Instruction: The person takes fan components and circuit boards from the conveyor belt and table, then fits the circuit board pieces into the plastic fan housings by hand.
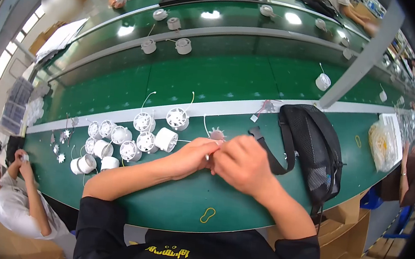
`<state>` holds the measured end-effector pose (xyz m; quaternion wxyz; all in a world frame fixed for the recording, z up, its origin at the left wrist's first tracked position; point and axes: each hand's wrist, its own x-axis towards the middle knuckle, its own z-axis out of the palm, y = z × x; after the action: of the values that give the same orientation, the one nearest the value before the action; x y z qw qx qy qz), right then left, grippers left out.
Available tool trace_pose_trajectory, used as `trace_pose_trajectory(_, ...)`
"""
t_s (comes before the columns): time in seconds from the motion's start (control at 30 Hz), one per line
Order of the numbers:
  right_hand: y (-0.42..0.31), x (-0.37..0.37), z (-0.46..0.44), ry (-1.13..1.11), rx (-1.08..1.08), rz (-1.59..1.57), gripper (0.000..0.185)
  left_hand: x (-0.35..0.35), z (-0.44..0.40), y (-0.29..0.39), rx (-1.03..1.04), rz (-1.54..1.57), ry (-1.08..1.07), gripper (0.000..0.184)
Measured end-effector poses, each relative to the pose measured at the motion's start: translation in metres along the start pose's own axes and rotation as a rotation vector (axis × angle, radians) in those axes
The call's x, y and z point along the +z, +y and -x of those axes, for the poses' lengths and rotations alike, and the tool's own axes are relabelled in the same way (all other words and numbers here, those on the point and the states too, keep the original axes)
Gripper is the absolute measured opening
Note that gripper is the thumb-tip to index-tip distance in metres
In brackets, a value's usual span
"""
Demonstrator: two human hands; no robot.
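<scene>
Over the green table, my left hand (194,157) and my right hand (242,164) meet, fingers closed together around something small that is mostly hidden; a bit of white shows by the left fingertips. Just beyond them a pale toothed wheel (216,133) is partly covered by my fingers. To the left of my hands sits a group of several white round housings with finned wheels, among them one on its side (166,140) and one with a thin wire (177,119). A yellow rubber band (207,215) lies in front of me.
A black mesh bag (311,150) with a strap lies on the right, a plastic bag of yellow bands (383,148) beyond it. Small star-shaped wheels (61,157) are at the left. Behind runs a green belt (213,74) carrying housings. Co-workers are at left, right and across.
</scene>
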<state>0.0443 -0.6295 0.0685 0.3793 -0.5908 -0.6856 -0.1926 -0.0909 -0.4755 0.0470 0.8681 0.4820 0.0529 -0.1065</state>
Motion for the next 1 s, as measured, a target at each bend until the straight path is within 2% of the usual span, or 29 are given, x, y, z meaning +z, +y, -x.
trace_pose_trajectory(0.1, -0.012, 0.011, 0.005, -0.005, -0.102, -0.015, 0.027, 0.015, 0.004, 0.0, -0.012, -0.086, 0.298, 0.032)
trace_pose_trajectory(0.27, -0.014, 0.01, 0.004, -0.037, -0.179, 0.041, 0.032, 0.012, 0.007, 0.011, 0.042, 0.11, 0.301, 0.031)
trace_pose_trajectory(0.4, -0.015, 0.009, 0.004, -0.04, -0.187, 0.051, 0.032, 0.003, 0.006, 0.008, 0.058, 0.223, 0.132, 0.029)
trace_pose_trajectory(0.5, -0.013, 0.007, 0.004, -0.049, -0.182, 0.045, 0.03, 0.006, 0.007, 0.007, 0.058, -0.015, 0.202, 0.025)
trace_pose_trajectory(0.63, 0.003, 0.0, 0.007, 0.075, -0.07, -0.083, 0.034, 0.004, 0.006, 0.008, 0.016, -0.196, 0.191, 0.023)
trace_pose_trajectory(0.73, 0.009, -0.005, -0.006, -0.053, 0.218, -0.291, 0.042, 0.004, 0.005, 0.002, -0.029, -0.273, 0.132, 0.022)
trace_pose_trajectory(0.77, 0.011, -0.005, -0.006, -0.051, 0.221, -0.288, 0.042, 0.005, 0.004, 0.002, -0.048, -0.316, 0.102, 0.022)
trace_pose_trajectory(0.87, 0.017, -0.003, -0.003, -0.29, 0.285, -0.544, 0.052, 0.005, 0.006, 0.005, -0.042, -0.374, 0.074, 0.023)
trace_pose_trajectory(1.0, 0.011, -0.01, -0.005, -0.351, 0.429, -0.697, 0.049, 0.001, 0.01, 0.012, -0.092, -0.316, 0.078, 0.027)
